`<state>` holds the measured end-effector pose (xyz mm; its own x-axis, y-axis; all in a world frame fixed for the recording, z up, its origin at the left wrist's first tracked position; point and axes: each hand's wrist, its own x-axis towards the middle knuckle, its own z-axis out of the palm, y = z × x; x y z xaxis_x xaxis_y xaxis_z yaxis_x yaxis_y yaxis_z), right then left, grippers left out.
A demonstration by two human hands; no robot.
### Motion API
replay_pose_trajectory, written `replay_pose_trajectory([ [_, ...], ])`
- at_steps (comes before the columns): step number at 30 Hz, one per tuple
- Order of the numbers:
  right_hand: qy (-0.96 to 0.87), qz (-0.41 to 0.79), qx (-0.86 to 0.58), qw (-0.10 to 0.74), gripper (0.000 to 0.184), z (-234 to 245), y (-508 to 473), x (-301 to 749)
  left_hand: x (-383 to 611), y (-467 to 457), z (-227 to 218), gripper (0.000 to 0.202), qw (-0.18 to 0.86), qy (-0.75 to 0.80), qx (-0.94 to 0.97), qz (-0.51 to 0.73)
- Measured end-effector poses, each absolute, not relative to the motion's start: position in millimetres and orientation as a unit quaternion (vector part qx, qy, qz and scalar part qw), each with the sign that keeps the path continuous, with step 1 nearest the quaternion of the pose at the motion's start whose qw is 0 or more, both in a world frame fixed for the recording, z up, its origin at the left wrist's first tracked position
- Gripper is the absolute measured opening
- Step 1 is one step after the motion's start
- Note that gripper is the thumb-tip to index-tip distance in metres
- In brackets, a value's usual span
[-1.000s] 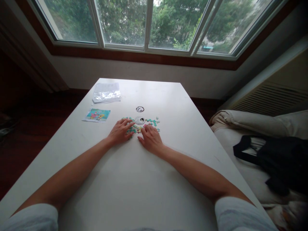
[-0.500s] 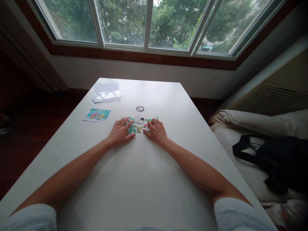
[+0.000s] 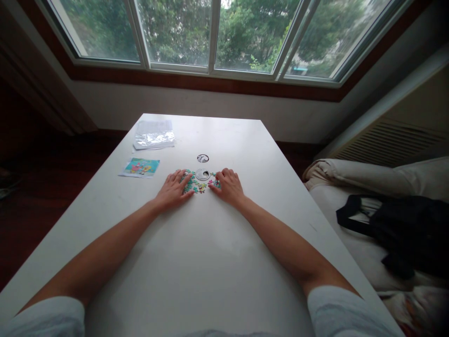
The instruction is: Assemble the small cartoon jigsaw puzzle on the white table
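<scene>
Many small jigsaw puzzle pieces (image 3: 200, 188), green, yellow and pink, lie in a loose patch on the white table (image 3: 199, 262). My left hand (image 3: 174, 188) rests palm down over the patch's left side, thumb held apart from the fingers. On the opposite side my right hand (image 3: 229, 188) is open too, its fingers bent down onto the pieces and the thumb pointing inward. What lies under both palms is hidden. Between the hands, at the far edge of the patch, is a round silvery disc (image 3: 202, 174). A second round, dark-rimmed disc (image 3: 202, 158) sits beyond it.
A cartoon picture sheet (image 3: 142, 167) lies left of the pieces. Behind it is a clear plastic bag with papers (image 3: 154, 134). Right of the table stands a pale sofa (image 3: 372, 173) with a black bag (image 3: 403, 229) on it. A window (image 3: 217, 37) spans the far wall.
My right hand has shifted slightly outward and away from me, covering a loose piece that lay by its fingertips. The left hand has barely moved. The whole view has drifted a little.
</scene>
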<state>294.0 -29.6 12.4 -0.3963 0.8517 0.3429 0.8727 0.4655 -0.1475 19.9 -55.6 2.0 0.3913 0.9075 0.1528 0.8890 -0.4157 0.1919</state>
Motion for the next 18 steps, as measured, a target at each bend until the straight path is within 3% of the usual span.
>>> replay_pose_trajectory([
  [11, -0.745, 0.077, -0.563, 0.348, 0.025, -6, 31, 356, 2, -40, 5, 0.069, 0.056, 0.465, 0.875, 0.118],
  [15, -0.773, 0.133, -0.521, 0.336, 0.031, -10, 37, 366, 0, -38, 8, 0.063, 0.052, 0.456, 0.876, 0.147],
  [18, -0.818, 0.172, -0.473, 0.278, 0.041, 0, 35, 373, 2, -39, 10, 0.061, 0.042, 0.482, 0.86, 0.159],
])
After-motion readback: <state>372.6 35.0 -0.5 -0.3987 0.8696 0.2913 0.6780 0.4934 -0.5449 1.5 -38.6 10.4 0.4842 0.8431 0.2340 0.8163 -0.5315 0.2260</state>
